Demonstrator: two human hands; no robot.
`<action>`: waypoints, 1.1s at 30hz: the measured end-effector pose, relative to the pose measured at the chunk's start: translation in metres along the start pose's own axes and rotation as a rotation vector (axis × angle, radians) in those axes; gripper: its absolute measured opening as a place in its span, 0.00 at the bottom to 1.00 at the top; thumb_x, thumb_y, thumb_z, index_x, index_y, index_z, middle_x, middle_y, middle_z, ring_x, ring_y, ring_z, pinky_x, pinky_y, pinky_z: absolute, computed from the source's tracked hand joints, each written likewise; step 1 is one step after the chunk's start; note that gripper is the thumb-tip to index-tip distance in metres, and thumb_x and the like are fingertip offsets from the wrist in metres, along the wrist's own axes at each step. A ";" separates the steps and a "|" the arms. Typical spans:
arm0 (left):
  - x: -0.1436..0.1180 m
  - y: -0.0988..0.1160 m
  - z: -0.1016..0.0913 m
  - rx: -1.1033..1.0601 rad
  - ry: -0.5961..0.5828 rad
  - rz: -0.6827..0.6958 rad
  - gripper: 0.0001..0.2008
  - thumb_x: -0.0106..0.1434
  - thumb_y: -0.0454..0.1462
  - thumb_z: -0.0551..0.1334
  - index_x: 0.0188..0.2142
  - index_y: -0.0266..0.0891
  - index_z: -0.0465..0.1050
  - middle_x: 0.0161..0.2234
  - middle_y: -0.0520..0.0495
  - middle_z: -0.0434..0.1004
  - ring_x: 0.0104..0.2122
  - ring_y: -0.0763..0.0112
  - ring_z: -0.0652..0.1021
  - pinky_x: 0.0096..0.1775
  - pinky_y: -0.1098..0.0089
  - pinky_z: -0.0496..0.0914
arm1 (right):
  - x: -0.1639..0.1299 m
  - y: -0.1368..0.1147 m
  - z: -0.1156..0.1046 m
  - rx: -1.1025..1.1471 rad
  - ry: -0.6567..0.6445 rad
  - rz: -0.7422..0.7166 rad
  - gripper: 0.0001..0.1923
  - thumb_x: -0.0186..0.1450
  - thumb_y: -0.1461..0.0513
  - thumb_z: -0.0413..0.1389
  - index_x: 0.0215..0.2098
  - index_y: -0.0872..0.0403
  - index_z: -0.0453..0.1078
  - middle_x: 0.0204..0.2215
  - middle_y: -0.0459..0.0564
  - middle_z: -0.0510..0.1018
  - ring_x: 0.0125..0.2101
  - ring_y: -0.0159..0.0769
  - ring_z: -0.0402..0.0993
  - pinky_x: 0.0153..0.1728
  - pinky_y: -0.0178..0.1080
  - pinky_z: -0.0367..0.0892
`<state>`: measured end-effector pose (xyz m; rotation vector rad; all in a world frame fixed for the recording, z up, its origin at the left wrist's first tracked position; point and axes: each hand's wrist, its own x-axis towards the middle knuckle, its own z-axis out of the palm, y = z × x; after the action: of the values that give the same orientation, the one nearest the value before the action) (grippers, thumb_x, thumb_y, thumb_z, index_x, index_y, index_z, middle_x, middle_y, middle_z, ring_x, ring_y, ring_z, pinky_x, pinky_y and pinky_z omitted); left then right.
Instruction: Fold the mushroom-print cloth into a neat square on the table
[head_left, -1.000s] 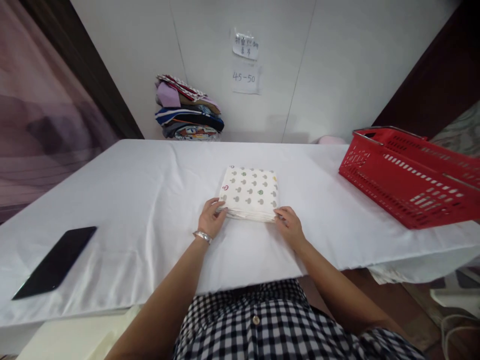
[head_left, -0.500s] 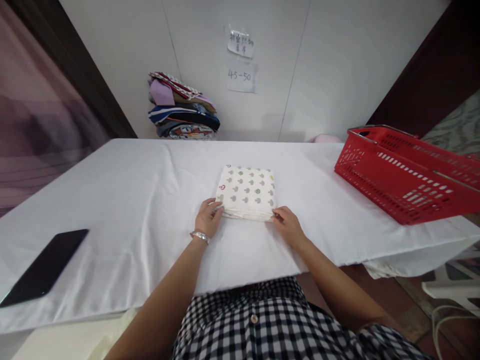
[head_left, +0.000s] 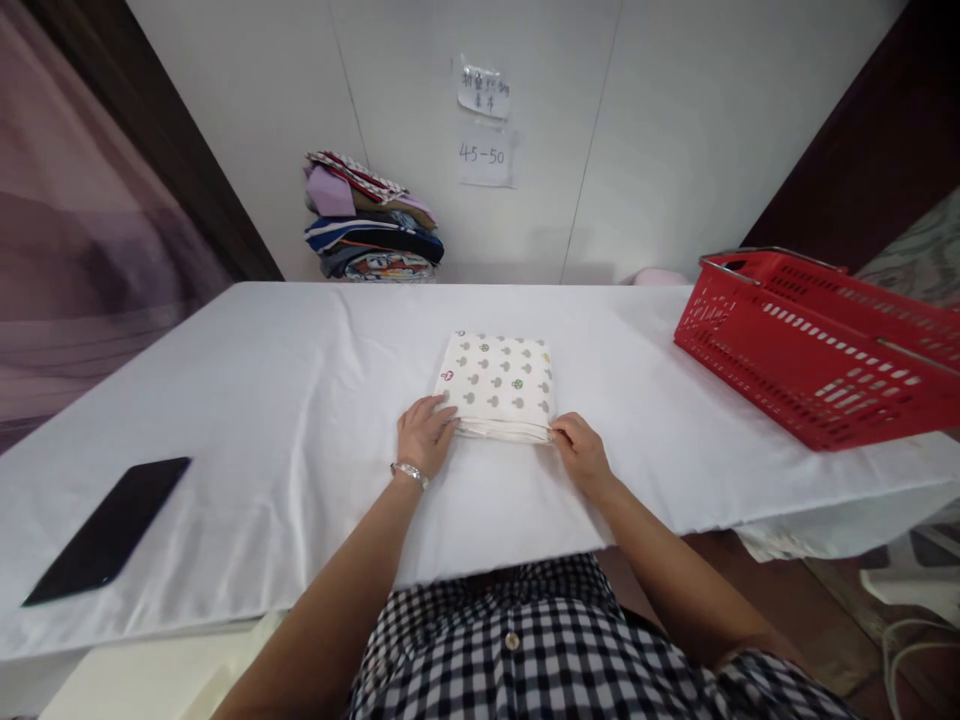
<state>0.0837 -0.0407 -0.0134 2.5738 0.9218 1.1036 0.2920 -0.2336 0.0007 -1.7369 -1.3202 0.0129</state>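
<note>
A folded white cloth with rows of grey mushroom-like prints and a few coloured ones lies flat on the white-covered table. Its near edge shows several stacked layers. My left hand, with a silvery bracelet at the wrist, holds the near left corner, fingers on top and thumb by the edge. At the near right corner, my right hand pinches the layered edge between thumb and curled fingers. The undersides of both grips are hidden.
A red plastic basket with metal handles stands at the right. Left of me lies a black phone or tablet. A stack of folded fabrics rises beyond the table's far edge, by a wall with paper signs.
My left hand has shifted slightly inward and further over the cloth's near left corner. The right hand keeps its pinch at the right corner. The whole view has moved slightly.
</note>
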 end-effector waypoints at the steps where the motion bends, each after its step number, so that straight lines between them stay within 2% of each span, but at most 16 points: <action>1: 0.000 -0.001 0.001 -0.008 -0.003 -0.005 0.08 0.60 0.41 0.58 0.38 0.47 0.74 0.48 0.47 0.72 0.51 0.58 0.68 0.51 0.54 0.60 | -0.001 -0.002 -0.001 -0.029 -0.002 -0.031 0.08 0.64 0.63 0.46 0.33 0.51 0.67 0.31 0.48 0.70 0.33 0.34 0.68 0.35 0.36 0.63; 4: 0.000 -0.004 0.003 -0.036 -0.013 -0.006 0.08 0.60 0.40 0.58 0.38 0.46 0.74 0.47 0.47 0.73 0.50 0.59 0.69 0.51 0.54 0.61 | -0.005 -0.002 -0.003 -0.076 0.000 -0.057 0.09 0.65 0.63 0.45 0.34 0.51 0.67 0.32 0.48 0.70 0.33 0.34 0.68 0.35 0.36 0.63; 7: 0.000 -0.005 0.003 -0.054 -0.020 -0.008 0.08 0.59 0.39 0.58 0.37 0.45 0.74 0.47 0.47 0.73 0.50 0.60 0.69 0.51 0.55 0.61 | -0.006 0.001 -0.004 -0.091 -0.055 -0.044 0.09 0.66 0.63 0.45 0.34 0.51 0.66 0.32 0.48 0.70 0.33 0.34 0.68 0.34 0.36 0.63; 11: 0.000 0.001 -0.001 -0.024 -0.007 0.020 0.08 0.60 0.40 0.58 0.38 0.44 0.73 0.47 0.46 0.72 0.52 0.58 0.68 0.52 0.54 0.60 | -0.004 0.002 -0.004 -0.022 -0.046 0.005 0.07 0.64 0.63 0.47 0.32 0.51 0.66 0.30 0.47 0.69 0.32 0.34 0.67 0.34 0.36 0.63; 13: -0.001 0.011 -0.002 -0.013 -0.005 0.087 0.09 0.59 0.41 0.59 0.39 0.44 0.73 0.48 0.45 0.72 0.53 0.57 0.66 0.53 0.53 0.59 | -0.004 0.002 -0.002 0.027 -0.018 0.025 0.07 0.63 0.63 0.48 0.30 0.51 0.66 0.29 0.46 0.69 0.31 0.34 0.66 0.33 0.36 0.62; 16: 0.000 0.037 0.001 -0.035 -0.084 0.217 0.12 0.60 0.41 0.59 0.43 0.44 0.72 0.49 0.44 0.72 0.54 0.57 0.65 0.54 0.52 0.57 | -0.003 0.002 0.001 0.065 -0.002 0.056 0.06 0.63 0.63 0.48 0.29 0.51 0.66 0.28 0.46 0.68 0.29 0.33 0.65 0.32 0.36 0.62; 19: 0.005 0.065 0.011 -0.067 -0.173 0.315 0.13 0.62 0.41 0.57 0.45 0.44 0.71 0.49 0.44 0.71 0.54 0.58 0.66 0.54 0.51 0.56 | -0.003 0.002 0.004 0.071 0.012 0.068 0.06 0.62 0.62 0.48 0.30 0.51 0.66 0.28 0.46 0.68 0.28 0.33 0.64 0.31 0.36 0.62; 22: 0.012 0.084 0.023 -0.093 -0.213 0.368 0.13 0.63 0.41 0.56 0.46 0.44 0.71 0.49 0.44 0.71 0.51 0.60 0.67 0.53 0.53 0.57 | -0.004 0.002 0.005 0.073 0.021 0.052 0.06 0.63 0.62 0.48 0.30 0.51 0.66 0.28 0.46 0.68 0.28 0.33 0.64 0.31 0.36 0.62; 28: 0.021 0.097 0.042 -0.134 -0.285 0.373 0.13 0.61 0.40 0.59 0.45 0.44 0.72 0.43 0.45 0.73 0.45 0.62 0.69 0.48 0.57 0.60 | -0.003 0.005 0.006 0.097 0.030 0.035 0.06 0.63 0.62 0.48 0.31 0.51 0.66 0.29 0.46 0.68 0.29 0.33 0.64 0.31 0.37 0.62; 33: 0.025 0.101 0.044 -0.177 -0.349 0.351 0.16 0.59 0.39 0.61 0.47 0.46 0.71 0.43 0.45 0.72 0.45 0.61 0.69 0.46 0.59 0.62 | -0.003 0.006 0.007 0.110 0.040 0.045 0.06 0.63 0.62 0.48 0.32 0.51 0.66 0.29 0.47 0.69 0.29 0.33 0.65 0.32 0.37 0.63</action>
<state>0.1751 -0.1024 0.0109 2.7139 0.2870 0.7254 0.2924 -0.2313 -0.0086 -1.6658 -1.2287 0.0748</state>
